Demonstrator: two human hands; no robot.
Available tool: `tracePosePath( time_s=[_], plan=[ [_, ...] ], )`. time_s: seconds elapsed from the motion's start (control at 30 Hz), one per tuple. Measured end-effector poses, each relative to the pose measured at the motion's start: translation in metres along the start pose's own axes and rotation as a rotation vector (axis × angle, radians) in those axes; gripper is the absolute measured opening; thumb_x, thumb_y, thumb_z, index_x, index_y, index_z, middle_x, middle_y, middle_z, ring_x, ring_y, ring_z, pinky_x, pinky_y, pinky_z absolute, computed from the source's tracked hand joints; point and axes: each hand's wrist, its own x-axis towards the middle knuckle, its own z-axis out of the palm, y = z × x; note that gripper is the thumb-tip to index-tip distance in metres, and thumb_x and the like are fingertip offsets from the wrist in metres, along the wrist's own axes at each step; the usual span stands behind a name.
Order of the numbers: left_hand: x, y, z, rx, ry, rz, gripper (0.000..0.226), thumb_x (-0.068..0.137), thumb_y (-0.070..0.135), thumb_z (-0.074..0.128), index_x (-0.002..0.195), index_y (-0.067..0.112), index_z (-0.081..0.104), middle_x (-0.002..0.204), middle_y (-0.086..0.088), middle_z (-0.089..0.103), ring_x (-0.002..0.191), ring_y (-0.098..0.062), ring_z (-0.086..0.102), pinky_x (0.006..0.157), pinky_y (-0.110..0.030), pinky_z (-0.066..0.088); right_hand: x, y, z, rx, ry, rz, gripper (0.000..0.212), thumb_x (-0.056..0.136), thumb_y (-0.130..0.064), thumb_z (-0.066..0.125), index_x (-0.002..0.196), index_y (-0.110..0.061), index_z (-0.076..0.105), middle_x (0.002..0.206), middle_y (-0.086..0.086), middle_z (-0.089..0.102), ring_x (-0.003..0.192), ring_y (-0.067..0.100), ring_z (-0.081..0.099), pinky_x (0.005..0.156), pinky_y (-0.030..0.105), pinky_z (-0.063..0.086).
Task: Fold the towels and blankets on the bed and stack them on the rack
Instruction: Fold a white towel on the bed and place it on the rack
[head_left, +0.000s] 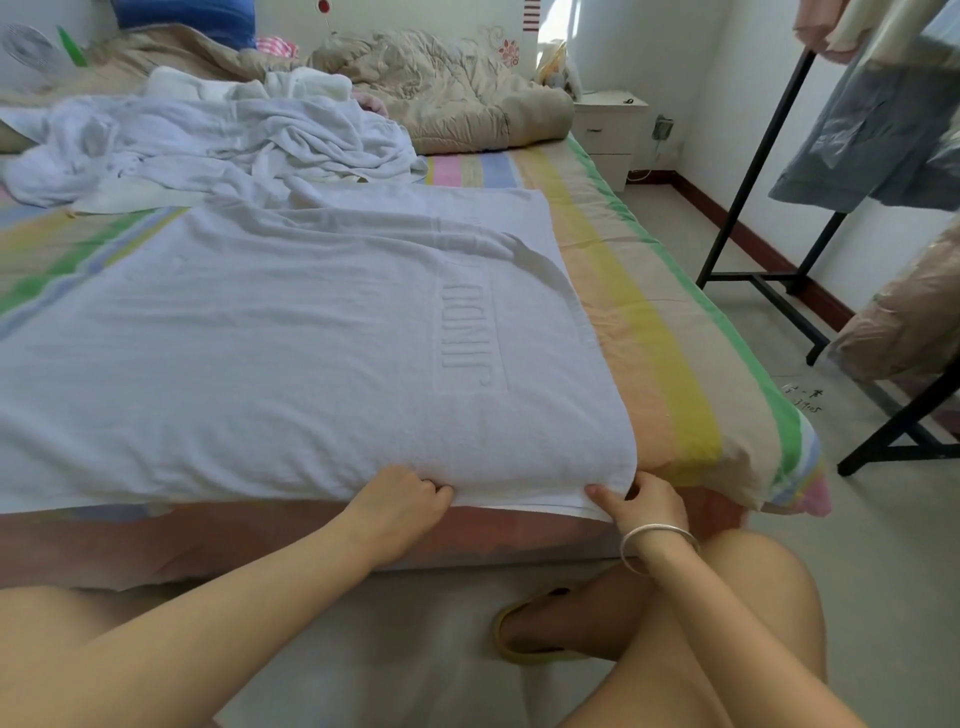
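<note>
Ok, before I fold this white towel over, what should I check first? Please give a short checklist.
1. Left hand grips the white towel's near edge: ok.
2. Right hand pinches the near right corner: ok.
3. Towel lies smooth: not ok, a long crease runs along its right side.
4. Far edge free of the crumpled white pile: cannot tell.
5. Room on the black rack: cannot tell.

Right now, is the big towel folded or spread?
Spread: the towel lies flat and wide across the bed.
</note>
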Motion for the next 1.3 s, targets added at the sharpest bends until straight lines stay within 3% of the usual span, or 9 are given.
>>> tracePosePath(
  time_s=[0.13,0.27,0.37,0.5,0.63,0.8,0.93,1.1,1.3],
  plan=[
    [-0.009,-0.002,0.003,-0.085,0.055,-0.057,0.036,0.039,0.027,0.085,0.059,0.021,0.055,0.045,0.007,0.052,0.034,-0.016,0.05,0.043,-0.021,0.014,-0.022,-0.016,0.007,-0.11,0.334,-0.036,0.056,0.069,-0.04,0.081,0.101,-0.009,0.049,0.105,0.014,0.054,0.105,0.038,0.052,0.078,0.044,0.045],
    [-0.026,-0.008,0.01,-0.252,0.152,-0.182,0.023,0.072,0.025,0.071,0.068,0.021,0.049,0.053,0.006,0.053,0.04,-0.018,0.049,0.041,-0.021,0.019,-0.045,-0.041,0.024,-0.154,0.7,-0.477,0.059,0.063,-0.016,0.077,0.112,-0.01,0.046,0.114,0.017,0.051,0.11,0.038,0.045,0.086,0.05,0.038],
    [-0.053,-0.025,0.009,-0.36,0.142,-0.331,0.011,0.09,0.027,0.049,0.081,0.021,0.049,0.068,0.004,0.059,0.055,-0.02,0.054,0.044,-0.026,0.025,-0.05,-0.081,0.049,-0.305,0.514,-0.669,0.076,0.064,-0.017,0.074,0.133,-0.014,0.043,0.145,0.014,0.038,0.14,0.036,0.025,0.114,0.05,0.016],
    [-0.104,-0.056,0.012,-0.444,0.119,-0.564,0.016,0.093,0.034,0.044,0.086,0.024,0.054,0.073,0.006,0.062,0.066,-0.018,0.06,0.055,-0.032,0.046,-0.059,-0.139,0.097,-0.493,0.217,-0.819,0.065,0.086,-0.037,0.051,0.146,-0.019,0.035,0.159,0.009,0.021,0.148,0.031,0.006,0.119,0.045,-0.002],
    [-0.165,-0.091,0.026,-0.551,0.156,-0.95,0.013,0.093,0.037,0.05,0.087,0.031,0.059,0.077,0.014,0.064,0.072,-0.01,0.062,0.057,-0.028,0.048,-0.071,-0.185,0.152,-0.592,0.032,-0.991,0.065,0.09,-0.043,0.021,0.148,-0.017,0.036,0.157,0.01,0.027,0.147,0.032,0.017,0.117,0.045,0.002],
    [-0.247,-0.146,0.057,-0.552,0.293,-1.394,0.009,0.091,0.025,0.054,0.083,0.023,0.058,0.085,0.005,0.061,0.076,-0.02,0.062,0.064,-0.037,0.05,-0.108,-0.237,0.232,-0.724,-0.099,-1.19,0.062,0.087,-0.046,0.032,0.135,-0.014,0.056,0.141,0.013,0.051,0.131,0.032,0.047,0.109,0.047,0.02],
    [-0.283,-0.174,0.073,-0.58,0.313,-1.605,0.038,0.086,0.005,0.054,0.123,0.016,0.051,0.127,-0.006,0.048,0.109,-0.029,0.052,0.081,-0.045,0.05,-0.135,-0.272,0.272,-0.765,-0.168,-1.277,0.063,0.085,-0.047,0.032,0.133,-0.017,0.058,0.138,0.012,0.055,0.127,0.032,0.052,0.107,0.049,0.038],
    [-0.314,-0.196,0.094,-0.21,0.085,-1.499,0.075,0.073,0.0,0.069,0.141,0.01,0.037,0.139,-0.014,0.04,0.112,-0.036,0.049,0.086,-0.044,0.045,-0.143,-0.304,0.303,-0.82,-0.243,-1.311,0.059,0.087,-0.048,0.032,0.131,-0.021,0.06,0.136,0.01,0.056,0.126,0.031,0.054,0.101,0.051,0.043],
    [-0.333,-0.222,0.098,0.302,0.192,-1.068,0.021,0.083,-0.012,0.049,0.092,0.006,0.053,0.089,-0.014,0.052,0.072,-0.031,0.051,0.058,-0.038,0.037,-0.136,-0.299,0.313,-0.766,-0.177,-1.392,0.057,0.095,-0.048,0.028,0.142,-0.022,0.047,0.147,0.008,0.045,0.136,0.03,0.041,0.108,0.046,0.022]
  ],
)
